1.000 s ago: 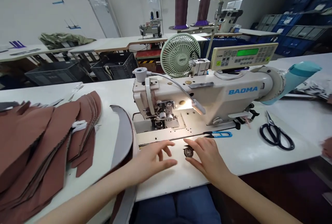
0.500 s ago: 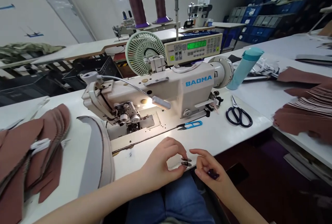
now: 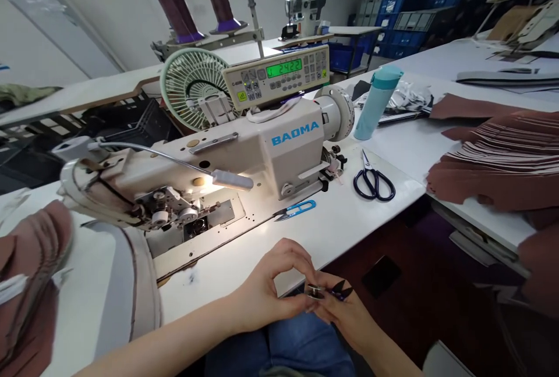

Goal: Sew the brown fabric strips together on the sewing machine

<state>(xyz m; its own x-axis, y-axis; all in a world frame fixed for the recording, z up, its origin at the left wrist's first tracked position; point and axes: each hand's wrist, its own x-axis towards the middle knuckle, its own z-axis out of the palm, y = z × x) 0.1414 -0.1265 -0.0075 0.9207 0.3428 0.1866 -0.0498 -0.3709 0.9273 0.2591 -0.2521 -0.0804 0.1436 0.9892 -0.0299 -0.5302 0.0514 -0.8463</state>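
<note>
My left hand (image 3: 273,284) is pinched on a small metal bobbin (image 3: 315,292) just off the front edge of the white sewing table (image 3: 349,220), above my lap. My right hand (image 3: 345,313) meets it from the right, fingers closed on a small dark purple piece (image 3: 339,291) beside the bobbin; I cannot make out what it is. Behind the hands stands the cream BAOMA sewing machine (image 3: 244,156), its lamp lit over the needle plate.
Blue thread snips (image 3: 297,210) and black scissors (image 3: 374,179) lie on the table right of the machine. A teal bottle (image 3: 376,103) stands behind. Brown fabric stacks lie at right (image 3: 498,162) and far left (image 3: 30,260). A small fan (image 3: 192,89) and control panel (image 3: 279,74) top the machine.
The bobbin was picked off the table and both hands drew back toward my lap, coming together. My view swung right, so the machine now sits further left.
</note>
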